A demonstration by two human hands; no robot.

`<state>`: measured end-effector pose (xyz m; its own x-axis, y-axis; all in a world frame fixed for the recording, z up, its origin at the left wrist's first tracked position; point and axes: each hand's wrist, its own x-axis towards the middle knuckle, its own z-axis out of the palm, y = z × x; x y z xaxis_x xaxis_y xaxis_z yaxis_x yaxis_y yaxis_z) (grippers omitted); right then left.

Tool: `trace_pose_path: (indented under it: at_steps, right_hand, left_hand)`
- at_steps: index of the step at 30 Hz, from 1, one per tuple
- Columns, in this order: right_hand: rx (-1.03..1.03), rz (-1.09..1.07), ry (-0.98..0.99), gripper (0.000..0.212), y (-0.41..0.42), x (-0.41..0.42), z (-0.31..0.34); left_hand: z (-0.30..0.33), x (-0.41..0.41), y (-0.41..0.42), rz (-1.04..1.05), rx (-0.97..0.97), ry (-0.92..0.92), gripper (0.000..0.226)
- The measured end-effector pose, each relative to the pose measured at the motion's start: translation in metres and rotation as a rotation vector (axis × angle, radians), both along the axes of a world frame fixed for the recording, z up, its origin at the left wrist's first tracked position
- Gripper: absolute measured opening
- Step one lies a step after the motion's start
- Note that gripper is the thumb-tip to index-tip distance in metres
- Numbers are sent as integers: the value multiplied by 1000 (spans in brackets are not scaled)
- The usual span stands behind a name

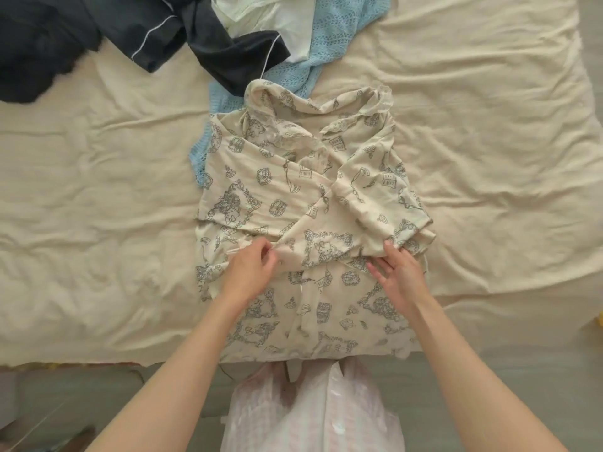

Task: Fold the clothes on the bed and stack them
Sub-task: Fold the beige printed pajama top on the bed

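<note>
A cream pyjama shirt with grey printed drawings (293, 197) lies on the bed (98, 190), collar away from me, both sleeves folded across its front. My left hand (253, 269) pinches the end of one sleeve near the shirt's middle. My right hand (396, 270) rests flat with fingers spread on the other sleeve's end, at the right side. The shirt's hem hangs over the bed's near edge.
A heap of unfolded clothes lies at the back: dark navy garments with white piping (130, 31), a white garment (270, 17) and a light blue knit (339, 31) that runs under the shirt's left side. Cream sheet spreads left and right. My pink-white clothing (310, 412) shows below.
</note>
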<state>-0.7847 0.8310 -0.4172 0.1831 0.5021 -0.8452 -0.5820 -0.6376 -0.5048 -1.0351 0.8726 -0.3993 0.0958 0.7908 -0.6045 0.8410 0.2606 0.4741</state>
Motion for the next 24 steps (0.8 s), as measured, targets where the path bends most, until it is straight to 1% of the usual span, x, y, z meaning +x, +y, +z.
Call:
trace_pose_path:
  at_steps: [2, 5, 6, 8, 10, 12, 14, 16, 17, 18, 20, 22, 24]
  right_hand:
    - [14, 0, -11, 9, -2, -3, 3]
    - [58, -27, 23, 13, 1, -6, 7]
    - [76, -37, 52, 16, 3, -8, 8]
    - [79, -73, 106, 27, 4, -18, 9]
    - [49, -59, 141, 48, -1, -35, 11]
    - [27, -6, 208, 65, -13, -60, 11]
    - [-9, 13, 295, 65, -30, -89, 12]
    - [-21, 35, 370, 50, -45, -118, 15]
    - [-22, 54, 392, 44, -52, -131, 18]
    - [-21, 74, 405, 42, -60, -142, 19]
    - [-3, 119, 393, 39, -74, -157, 21]
    - [20, 192, 298, 36, -85, -165, 25]
    - [20, 273, 162, 28, -91, -167, 29]
  left_hand:
    - [12, -5, 4, 164, -73, -176, 10]
    - [28, -22, 10, 454, -277, -407, 20]
    - [31, -27, 10, 482, -321, -447, 22]
    - [35, -37, 7, 442, -344, -445, 25]
    - [38, -45, -1, 398, -364, -398, 25]
    - [40, -53, -10, 410, -436, -423, 21]
    - [46, -58, -18, 458, -551, -548, 14]
    - [51, -63, -24, 511, -616, -651, 19]
    - [52, -65, -27, 508, -611, -657, 24]
    - [52, -68, -29, 466, -586, -620, 28]
    - [49, -75, -34, 283, -489, -471, 29]
    - [44, -83, -41, 107, -374, -340, 20]
    - [39, -92, -47, -14, -273, -256, 9]
